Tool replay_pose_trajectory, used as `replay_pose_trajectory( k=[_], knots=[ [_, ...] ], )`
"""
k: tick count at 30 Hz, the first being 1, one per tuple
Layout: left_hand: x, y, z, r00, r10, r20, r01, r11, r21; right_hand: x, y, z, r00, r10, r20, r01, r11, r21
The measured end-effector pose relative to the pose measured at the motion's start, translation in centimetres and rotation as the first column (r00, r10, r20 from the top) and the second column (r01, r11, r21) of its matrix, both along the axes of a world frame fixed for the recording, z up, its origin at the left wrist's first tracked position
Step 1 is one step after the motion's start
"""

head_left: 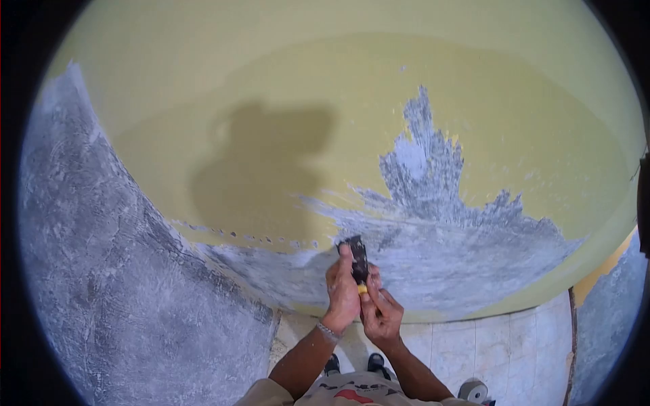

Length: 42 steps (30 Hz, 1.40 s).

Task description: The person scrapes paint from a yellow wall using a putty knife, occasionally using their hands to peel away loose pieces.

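A scraper (359, 262) with a dark, smeared blade and a yellow part at its handle is held up in front of the wall. My left hand (344, 292) is closed round the blade's side, its thumb lying along the blade face. Lower down, my right hand (382, 317) grips the handle end with bent fingers. Behind the blade, a rough grey patch (467, 260) shows where the yellow-green paint (474, 81) is absent. The blade tip overlaps the patch's upper edge in this view.
A bare grey wall surface (135, 304) meets the painted wall at the left. Pale floor tiles (501, 345) lie below, with my dark shoes (376, 362) on them. A round grey object (472, 390) sits at the lower right. My shadow falls on the paint.
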State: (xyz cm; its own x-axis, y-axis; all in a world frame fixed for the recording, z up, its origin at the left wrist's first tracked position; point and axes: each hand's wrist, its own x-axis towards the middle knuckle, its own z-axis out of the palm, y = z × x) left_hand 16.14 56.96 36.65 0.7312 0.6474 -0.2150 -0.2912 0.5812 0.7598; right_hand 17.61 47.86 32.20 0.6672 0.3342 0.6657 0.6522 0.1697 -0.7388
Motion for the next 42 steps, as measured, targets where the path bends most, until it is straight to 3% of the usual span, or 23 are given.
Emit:
replay_pose_trajectory(
  k=[3,4,5,9,11,13,15,17,21,24,29,31,33,34,37,39,41,42],
  knots=[
    [0.7,0.8,0.5,1.0,0.008,-0.006,-0.008,1.0,0.012,0.3,-0.3,0.6,0.999,-0.026,-0.048,0.017,0.986,-0.168],
    [0.5,0.9,0.5,0.999,-0.003,0.038,0.003,1.0,-0.009,0.3,-0.3,0.8,0.985,0.02,-0.171,-0.048,0.985,-0.164],
    [0.6,1.2,1.0,0.994,-0.008,0.104,0.009,1.0,-0.017,0.1,-0.4,0.7,0.985,0.029,-0.169,-0.058,0.984,-0.168],
    [0.1,0.5,-0.1,1.0,0.009,-0.016,-0.008,1.0,0.022,-0.1,0.6,-1.1,0.997,-0.05,0.056,0.051,0.999,-0.004],
    [0.8,1.1,1.0,0.999,0.032,-0.025,-0.032,0.999,-0.009,-0.2,0.6,0.8,0.995,-0.035,-0.089,0.024,0.992,-0.122],
    [0.7,1.9,2.1,0.993,0.06,0.097,-0.061,0.998,0.013,-0.5,0.0,2.1,0.996,-0.038,-0.085,0.02,0.979,-0.203],
    [0.2,1.8,0.8,0.987,0.021,0.159,-0.025,0.999,0.021,-0.3,0.4,1.5,0.999,-0.022,-0.03,0.018,0.99,-0.142],
    [0.0,1.2,-0.2,1.0,0.002,0.0,-0.002,1.0,0.012,-0.8,0.5,0.0,1.0,-0.011,0.001,0.011,1.0,-0.02],
    [0.8,2.7,2.2,0.991,0.056,0.124,-0.057,0.998,0.01,0.1,1.0,1.5,0.997,-0.059,-0.042,0.053,0.989,-0.136],
    [0.6,2.6,3.4,0.977,0.054,0.205,-0.059,0.998,0.019,0.5,1.6,2.7,0.998,0.015,-0.053,-0.02,0.996,-0.091],
    [0.0,0.9,-2.9,0.988,-0.043,0.15,0.052,0.997,-0.058,-0.4,0.5,-1.9,0.992,0.007,-0.124,-0.013,0.999,-0.051],
    [-0.3,0.5,-1.6,0.985,-0.065,0.163,0.065,0.998,0.005,-0.3,0.5,-1.7,0.998,-0.013,-0.062,0.015,0.999,0.034],
    [0.1,1.2,1.2,0.979,-0.068,0.193,0.063,0.997,0.035,0.4,1.5,1.3,0.997,-0.024,-0.067,0.024,1.0,-0.004],
    [0.1,1.4,3.8,0.984,0.006,0.176,-0.024,0.994,0.104,0.3,1.7,2.9,0.997,-0.028,-0.076,0.025,0.999,-0.043],
    [0.0,2.2,4.0,0.974,-0.042,0.221,0.016,0.993,0.117,0.0,1.6,4.2,0.998,-0.019,-0.058,0.016,0.999,-0.039],
    [-0.3,0.7,2.3,0.994,-0.035,0.102,0.027,0.996,0.083,-0.7,0.4,2.4,0.999,-0.026,-0.028,0.023,0.995,-0.099],
    [0.4,0.2,1.0,0.992,-0.015,0.124,0.015,1.0,0.001,-0.6,0.1,-0.3,0.987,-0.013,-0.162,0.005,0.999,-0.053],
    [0.4,0.6,1.7,0.993,-0.012,0.121,0.012,1.0,-0.004,-0.2,0.2,0.7,0.994,-0.001,-0.107,-0.005,0.998,-0.063]
  ],
)
